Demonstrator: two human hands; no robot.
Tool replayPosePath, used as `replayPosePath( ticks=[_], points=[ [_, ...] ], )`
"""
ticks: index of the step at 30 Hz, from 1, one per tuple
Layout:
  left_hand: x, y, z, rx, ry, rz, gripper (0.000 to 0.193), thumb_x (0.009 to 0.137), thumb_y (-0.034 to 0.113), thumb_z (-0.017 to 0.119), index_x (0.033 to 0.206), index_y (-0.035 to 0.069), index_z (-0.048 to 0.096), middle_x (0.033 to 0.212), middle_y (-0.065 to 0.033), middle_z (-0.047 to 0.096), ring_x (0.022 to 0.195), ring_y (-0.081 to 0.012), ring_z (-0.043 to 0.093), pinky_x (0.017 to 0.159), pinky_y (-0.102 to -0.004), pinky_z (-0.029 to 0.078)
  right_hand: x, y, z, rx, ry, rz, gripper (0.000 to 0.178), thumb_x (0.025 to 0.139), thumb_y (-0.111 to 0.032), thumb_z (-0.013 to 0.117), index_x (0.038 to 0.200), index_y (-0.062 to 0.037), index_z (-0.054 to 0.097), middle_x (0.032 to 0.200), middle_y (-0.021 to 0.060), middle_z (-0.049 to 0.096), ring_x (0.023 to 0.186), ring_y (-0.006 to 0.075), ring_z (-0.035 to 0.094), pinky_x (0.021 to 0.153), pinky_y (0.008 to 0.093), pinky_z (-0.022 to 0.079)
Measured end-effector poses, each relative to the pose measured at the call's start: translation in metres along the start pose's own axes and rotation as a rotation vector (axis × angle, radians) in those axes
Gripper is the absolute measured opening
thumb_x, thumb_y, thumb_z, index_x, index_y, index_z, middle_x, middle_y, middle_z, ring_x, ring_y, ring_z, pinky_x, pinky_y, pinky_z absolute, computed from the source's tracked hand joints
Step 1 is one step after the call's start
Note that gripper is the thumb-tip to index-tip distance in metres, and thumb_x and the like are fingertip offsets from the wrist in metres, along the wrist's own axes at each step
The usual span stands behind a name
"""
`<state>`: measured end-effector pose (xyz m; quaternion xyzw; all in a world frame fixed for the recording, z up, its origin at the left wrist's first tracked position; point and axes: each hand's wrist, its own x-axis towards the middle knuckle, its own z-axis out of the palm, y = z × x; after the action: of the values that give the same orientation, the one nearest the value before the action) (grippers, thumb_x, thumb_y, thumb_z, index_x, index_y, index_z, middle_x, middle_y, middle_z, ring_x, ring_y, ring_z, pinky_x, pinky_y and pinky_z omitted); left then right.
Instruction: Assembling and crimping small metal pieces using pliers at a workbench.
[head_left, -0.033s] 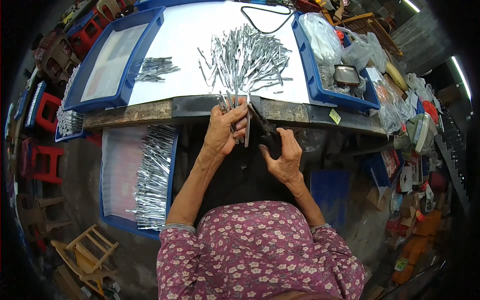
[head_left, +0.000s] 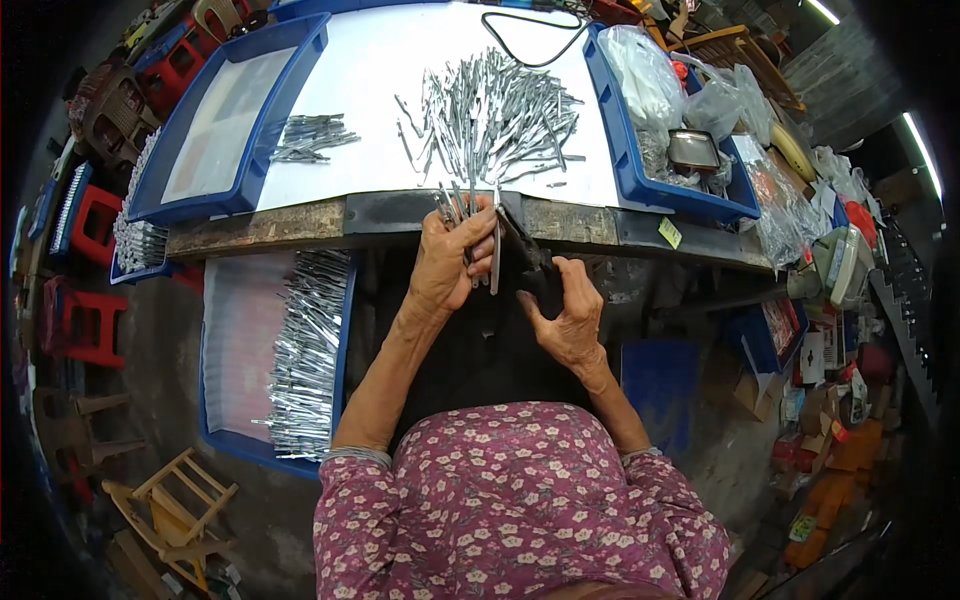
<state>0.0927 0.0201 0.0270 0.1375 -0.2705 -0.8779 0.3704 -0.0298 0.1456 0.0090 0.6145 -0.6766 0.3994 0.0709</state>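
Observation:
Several thin silvery metal strips [head_left: 450,208] are fanned in my left hand [head_left: 445,255], closed around them at the table's near edge. One longer strip [head_left: 496,250] stands almost upright by its fingertips, beside a dark tool [head_left: 530,250] at the edge. My right hand [head_left: 570,315] is curled at the tool's lower end, thumb and forefinger on either side of the black part; its other fingers are hidden. The tool's exact kind does not show. Just beyond my hands, a large heap of similar strips [head_left: 495,115] lies on the white tabletop [head_left: 370,90].
A smaller bunch of strips [head_left: 315,138] lies left, beside a shallow blue tray [head_left: 255,180]. At right, a blue bin [head_left: 660,200] holds plastic bags and a metal tin [head_left: 693,150]. Below the table at left, another blue tray [head_left: 275,460] holds many strips. A wooden stool [head_left: 175,510] stands lower left.

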Motion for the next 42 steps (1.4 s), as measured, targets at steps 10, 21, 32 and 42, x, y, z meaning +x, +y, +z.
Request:
replayPosePath(
  ticks=[10,21,32,42],
  points=[
    [0.000,-0.012,0.007,1.200,0.075,0.931,0.013,0.076,-0.006,0.052,0.088,-0.002,0.047,0.073,-0.0162,0.052,0.059,-0.0280,0.055,0.053,-0.0317,0.044,0.005,0.000,-0.025,0.780,-0.486,0.543,0.031,0.066,-0.021,0.070,0.085,-0.0020,0.054,0.065,-0.0029,0.044,0.060,0.0057,0.041,0.054,0.0209,0.033],
    [0.014,0.003,-0.007,1.864,-0.416,1.368,0.011,0.070,0.003,0.053,0.078,0.004,0.046,0.073,-0.0067,0.048,0.058,-0.0156,0.051,0.046,-0.0264,0.042,-0.012,0.015,-0.028,1.385,-0.699,0.857,0.027,0.073,-0.016,0.062,0.092,0.0019,0.054,0.063,-0.0017,0.043,0.054,0.0053,0.038,0.045,0.0209,0.028],
    [0.048,0.046,-0.023,1.021,0.198,0.348,0.006,0.086,0.011,0.047,0.089,0.006,0.047,0.063,-0.0069,0.054,0.051,-0.0154,0.051,0.049,-0.0311,0.041,-0.016,0.014,-0.014,1.318,-0.569,0.889,0.035,0.077,-0.025,0.060,0.100,0.0011,0.053,0.074,0.0017,0.050,0.061,0.0085,0.044,0.053,0.0236,0.036],
    [0.120,0.088,-0.083,1.667,0.529,0.353,0.025,0.082,0.021,0.054,0.084,-0.002,0.045,0.073,-0.0170,0.056,0.065,-0.0255,0.056,0.061,-0.0362,0.044,-0.023,0.010,-0.004,1.145,-0.695,0.814,0.035,0.076,-0.023,0.061,0.099,0.0024,0.051,0.073,0.0019,0.048,0.060,0.0086,0.043,0.054,0.0242,0.036]
  ],
)
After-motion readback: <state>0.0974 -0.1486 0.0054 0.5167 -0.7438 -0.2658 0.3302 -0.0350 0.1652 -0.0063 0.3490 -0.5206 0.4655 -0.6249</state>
